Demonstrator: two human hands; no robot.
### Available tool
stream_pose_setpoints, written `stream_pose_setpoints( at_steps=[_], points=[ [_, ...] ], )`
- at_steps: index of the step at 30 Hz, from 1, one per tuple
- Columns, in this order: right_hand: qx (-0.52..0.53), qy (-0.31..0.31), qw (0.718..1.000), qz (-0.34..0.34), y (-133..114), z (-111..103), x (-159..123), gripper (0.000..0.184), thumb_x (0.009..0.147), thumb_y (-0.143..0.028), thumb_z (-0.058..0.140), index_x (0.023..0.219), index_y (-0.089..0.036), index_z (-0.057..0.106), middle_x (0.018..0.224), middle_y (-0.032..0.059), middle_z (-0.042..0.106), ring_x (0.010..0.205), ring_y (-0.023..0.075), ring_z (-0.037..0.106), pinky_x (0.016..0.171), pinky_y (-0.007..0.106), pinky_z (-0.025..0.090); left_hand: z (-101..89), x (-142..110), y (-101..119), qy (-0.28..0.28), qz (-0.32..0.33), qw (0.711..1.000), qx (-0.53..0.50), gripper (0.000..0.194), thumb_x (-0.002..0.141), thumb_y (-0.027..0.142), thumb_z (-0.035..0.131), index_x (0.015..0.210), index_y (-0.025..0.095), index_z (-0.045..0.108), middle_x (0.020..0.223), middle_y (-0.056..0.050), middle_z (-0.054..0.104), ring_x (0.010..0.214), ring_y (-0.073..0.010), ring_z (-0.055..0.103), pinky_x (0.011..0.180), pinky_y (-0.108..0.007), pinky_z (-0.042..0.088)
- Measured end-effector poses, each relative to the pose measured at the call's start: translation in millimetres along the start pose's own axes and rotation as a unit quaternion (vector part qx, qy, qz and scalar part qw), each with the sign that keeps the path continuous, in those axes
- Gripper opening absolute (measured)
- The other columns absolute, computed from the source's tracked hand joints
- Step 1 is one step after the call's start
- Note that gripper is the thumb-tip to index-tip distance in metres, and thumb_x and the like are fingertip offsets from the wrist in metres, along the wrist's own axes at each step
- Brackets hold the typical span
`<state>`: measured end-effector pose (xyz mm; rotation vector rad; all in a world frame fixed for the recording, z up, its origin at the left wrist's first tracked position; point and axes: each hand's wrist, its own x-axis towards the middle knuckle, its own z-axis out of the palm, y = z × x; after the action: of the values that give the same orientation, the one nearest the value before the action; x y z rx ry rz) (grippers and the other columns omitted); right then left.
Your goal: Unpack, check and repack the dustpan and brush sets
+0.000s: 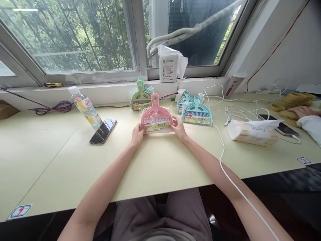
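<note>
Here; left hand (137,134); right hand (180,129); fingers (175,122) curled; gripping pink dustpan (155,116)

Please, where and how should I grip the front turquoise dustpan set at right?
Probably grip the front turquoise set by its handle, from your side: this end is narrow, rises upward and no other item blocks it. Your right hand is nearest but holds the pink set.

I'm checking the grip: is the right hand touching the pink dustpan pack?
Touching. The head view shows the right hand gripping the pink dustpan pack at its lower right corner.
</note>
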<state>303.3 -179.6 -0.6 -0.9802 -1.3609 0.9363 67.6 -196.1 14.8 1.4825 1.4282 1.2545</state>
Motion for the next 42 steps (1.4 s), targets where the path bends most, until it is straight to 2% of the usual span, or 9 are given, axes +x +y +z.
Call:
stream_pose_setpoints(
  at_steps=[4,10,14,17,21,24,30,37,42],
  points=[
    [-0.071,-0.05,0.996,-0.024,-7,7,-5,0.056,0.062,-0.04,0.081,0.109,-0.021,0.058,0.091,0.0031,0.07,0.074,0.0197,0.066,0.065,0.031,0.055,-13.1,4,-1,0.038,0.04,0.984,0.168,0.012,0.084,0.03,0.055,0.078,0.021,0.052,0.076,-0.002,0.063,0.074,-0.0184,0.056,0.067,-0.027,0.039],
    [-0.216,-0.01,0.972,-0.096,-3,11,1,0.035,0.075,-0.027,0.065,0.11,-0.018,0.062,0.081,0.0004,0.067,0.069,0.0176,0.061,0.064,0.029,0.049,-16.8,11,-2,0.045,0.057,0.969,0.237,0.012,0.087,0.032,0.056,0.078,0.023,0.055,0.082,-0.007,0.068,0.081,-0.0243,0.061,0.069,-0.028,0.038],
    [-0.332,-0.012,0.933,-0.138,4,19,20,0.04,0.084,-0.02,0.054,0.124,-0.018,0.057,0.091,0.0046,0.07,0.077,0.0206,0.063,0.068,0.029,0.048,-18.2,29,-9,0.051,0.073,0.974,0.209,0.007,0.086,0.025,0.055,0.08,0.023,0.058,0.087,-0.009,0.069,0.083,-0.0253,0.062,0.071,-0.028,0.04],
    [-0.444,-0.023,0.891,-0.098,6,32,39,0.048,0.091,-0.017,0.048,0.139,-0.018,0.044,0.1,0.0093,0.071,0.084,0.022,0.065,0.07,0.028,0.046,-22.0,49,-17,0.062,0.082,0.97,0.219,0.011,0.086,0.016,0.051,0.085,0.02,0.061,0.09,-0.01,0.07,0.085,-0.0239,0.062,0.074,-0.029,0.042],
    [-0.535,-0.034,0.843,-0.042,8,48,65,0.037,0.098,-0.017,0.038,0.134,-0.018,0.048,0.102,0.0111,0.07,0.089,0.0218,0.066,0.071,0.026,0.044,-25.3,77,-27,0.082,0.078,0.959,0.26,0.026,0.084,0.007,0.043,0.094,0.016,0.066,0.097,-0.011,0.07,0.09,-0.0231,0.062,0.078,-0.03,0.045],
    [-0.541,-0.029,0.84,-0.03,13,52,81,0.036,0.1,-0.018,0.036,0.134,-0.016,0.047,0.102,0.012,0.07,0.089,0.0228,0.066,0.072,0.027,0.043,-25.5,94,-35,0.071,0.084,0.956,0.272,0.032,0.085,0.008,0.042,0.102,0.017,0.067,0.102,-0.01,0.071,0.095,-0.0229,0.063,0.081,-0.03,0.046],
    [-0.526,-0.022,0.849,-0.046,25,48,103,0.039,0.097,-0.016,0.036,0.134,-0.016,0.047,0.102,0.0124,0.07,0.089,0.0252,0.065,0.072,0.029,0.043,-23.7,114,-43,0.068,0.05,0.928,0.363,0.028,0.091,0.026,0.048,0.112,0.026,0.068,0.113,-0.01,0.067,0.113,-0.0294,0.058,0.09,-0.038,0.045],
    [-0.512,-0.009,0.857,-0.06,34,47,120,0.039,0.094,-0.015,0.036,0.132,-0.017,0.048,0.096,0.0117,0.07,0.083,0.0255,0.064,0.068,0.03,0.042,-22.8,128,-46,0.034,0.092,0.928,0.36,0.038,0.092,0.022,0.044,0.126,0.024,0.061,0.122,-0.011,0.063,0.121,-0.0275,0.054,0.1,-0.038,0.042],
    [-0.502,-0.008,0.863,-0.055,35,48,125,0.038,0.094,-0.015,0.037,0.129,-0.018,0.05,0.095,0.0104,0.07,0.083,0.0249,0.064,0.07,0.03,0.043,-22.8,140,-48,0.042,0.086,0.917,0.387,0.034,0.092,0.026,0.046,0.122,0.023,0.063,0.127,-0.013,0.059,0.126,-0.0299,0.048,0.104,-0.043,0.038]
  ],
)
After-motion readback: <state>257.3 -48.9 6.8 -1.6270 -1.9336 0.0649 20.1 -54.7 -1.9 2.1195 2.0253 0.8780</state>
